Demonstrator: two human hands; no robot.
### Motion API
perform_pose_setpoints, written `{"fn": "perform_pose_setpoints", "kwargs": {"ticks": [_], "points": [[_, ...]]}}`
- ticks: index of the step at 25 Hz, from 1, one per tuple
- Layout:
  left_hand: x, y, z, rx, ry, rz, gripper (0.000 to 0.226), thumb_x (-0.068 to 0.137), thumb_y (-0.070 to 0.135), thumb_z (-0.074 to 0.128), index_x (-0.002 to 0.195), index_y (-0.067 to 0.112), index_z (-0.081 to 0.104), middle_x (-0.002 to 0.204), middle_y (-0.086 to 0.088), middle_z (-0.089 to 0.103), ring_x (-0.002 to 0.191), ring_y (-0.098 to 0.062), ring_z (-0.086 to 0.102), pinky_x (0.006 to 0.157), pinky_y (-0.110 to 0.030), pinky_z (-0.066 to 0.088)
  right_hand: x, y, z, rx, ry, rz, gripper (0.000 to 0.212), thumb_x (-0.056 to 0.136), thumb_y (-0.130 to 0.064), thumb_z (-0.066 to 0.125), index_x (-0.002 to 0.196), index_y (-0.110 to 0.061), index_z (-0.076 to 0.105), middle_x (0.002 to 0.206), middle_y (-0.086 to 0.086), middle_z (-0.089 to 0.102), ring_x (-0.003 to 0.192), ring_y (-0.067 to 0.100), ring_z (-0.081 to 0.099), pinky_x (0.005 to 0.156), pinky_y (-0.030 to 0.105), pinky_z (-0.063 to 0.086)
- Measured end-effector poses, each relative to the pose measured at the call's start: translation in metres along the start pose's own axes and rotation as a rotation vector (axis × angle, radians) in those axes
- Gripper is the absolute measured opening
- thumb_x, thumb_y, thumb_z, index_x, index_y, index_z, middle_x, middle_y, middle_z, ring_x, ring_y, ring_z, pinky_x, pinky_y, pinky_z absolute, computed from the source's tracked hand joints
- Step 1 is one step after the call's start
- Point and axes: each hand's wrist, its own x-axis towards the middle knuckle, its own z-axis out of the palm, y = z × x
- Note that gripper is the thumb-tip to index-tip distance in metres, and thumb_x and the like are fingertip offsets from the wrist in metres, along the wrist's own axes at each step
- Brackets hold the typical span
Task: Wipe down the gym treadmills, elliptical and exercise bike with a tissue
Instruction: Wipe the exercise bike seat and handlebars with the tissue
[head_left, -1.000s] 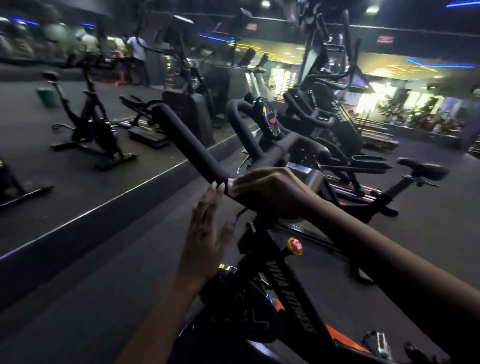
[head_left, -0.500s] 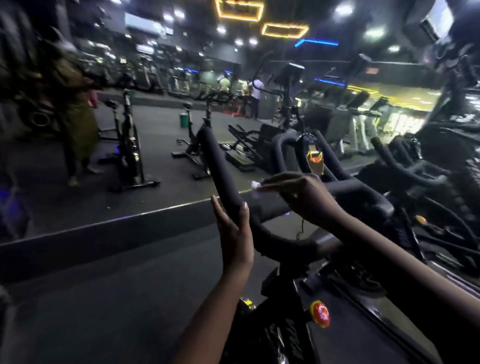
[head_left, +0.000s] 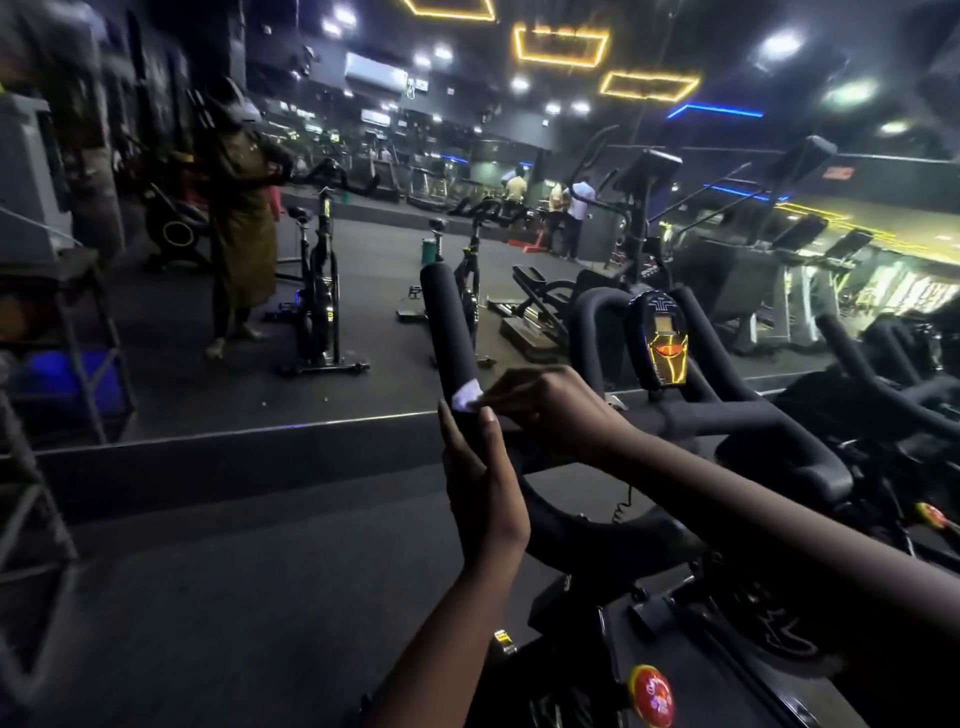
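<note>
A black exercise bike stands right in front of me, its padded left handlebar pointing up and away. My right hand pinches a small white tissue against that handlebar about halfway up. My left hand lies with straight fingers along the near left side of the same bar, just below the tissue. The bike's small console with an orange glow sits between the handlebar loops. A red knob shows on the frame below.
A large wall mirror rises behind a low ledge, reflecting bikes, treadmills and several people. A metal rack stands at the left. More black bikes crowd the right side. Dark floor lies to my left.
The view has swung left and up. My right hand with the tissue has slid from the handlebar's middle out along the left bar; my left hand has risen beside that bar.
</note>
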Motion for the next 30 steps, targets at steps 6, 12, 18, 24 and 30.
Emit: {"fn": "perform_pose_setpoints", "kwargs": {"ticks": [6, 12, 18, 24, 30], "points": [[0.001, -0.005, 0.002, -0.032, 0.025, 0.003, 0.057, 0.098, 0.044, 0.033, 0.150, 0.024, 0.023, 0.154, 0.001, 0.030, 0.139, -0.013, 0.031, 0.097, -0.012, 0.022, 0.006, 0.017, -0.024, -0.034, -0.015, 0.012, 0.030, 0.086, -0.022, 0.048, 0.098, -0.016, 0.075, 0.093, 0.007, 0.073, 0.084, 0.017, 0.068, 0.073, 0.022, 0.049], [0.002, -0.007, 0.003, -0.065, 0.047, -0.010, 0.056, 0.099, 0.047, 0.036, 0.149, 0.024, 0.026, 0.152, 0.002, 0.033, 0.137, -0.011, 0.033, 0.096, -0.012, 0.022, 0.074, 0.043, 0.004, -0.037, 0.127, 0.217, 0.030, 0.083, 0.003, 0.060, 0.105, -0.014, 0.072, 0.106, 0.011, 0.070, 0.095, 0.023, 0.067, 0.084, 0.014, 0.044], [0.001, -0.008, 0.002, -0.060, 0.032, 0.020, 0.055, 0.097, 0.051, 0.035, 0.147, 0.027, 0.030, 0.151, 0.008, 0.035, 0.136, -0.006, 0.033, 0.103, -0.015, 0.024, 0.023, 0.021, 0.007, -0.009, 0.058, 0.030, 0.026, 0.085, -0.007, 0.054, 0.100, -0.010, 0.074, 0.096, 0.009, 0.072, 0.087, 0.021, 0.069, 0.080, 0.017, 0.045], [0.004, -0.010, 0.002, -0.053, 0.020, 0.023, 0.062, 0.093, 0.056, 0.035, 0.147, 0.028, 0.029, 0.151, 0.010, 0.034, 0.136, -0.005, 0.032, 0.103, -0.015, 0.024, 0.030, 0.024, -0.008, -0.012, 0.038, 0.006, 0.033, 0.079, 0.006, 0.055, 0.103, -0.009, 0.073, 0.103, 0.010, 0.071, 0.093, 0.021, 0.068, 0.085, 0.022, 0.048], [0.030, -0.002, -0.005, -0.053, -0.103, -0.096, 0.059, 0.097, 0.057, 0.030, 0.150, 0.035, 0.015, 0.156, 0.004, 0.025, 0.136, -0.014, 0.033, 0.108, -0.028, 0.026, 0.101, 0.040, 0.004, -0.182, 0.080, 0.150, 0.027, 0.092, -0.014, 0.050, 0.107, -0.017, 0.072, 0.121, 0.005, 0.064, 0.109, 0.024, 0.059, 0.083, 0.024, 0.042]]}}
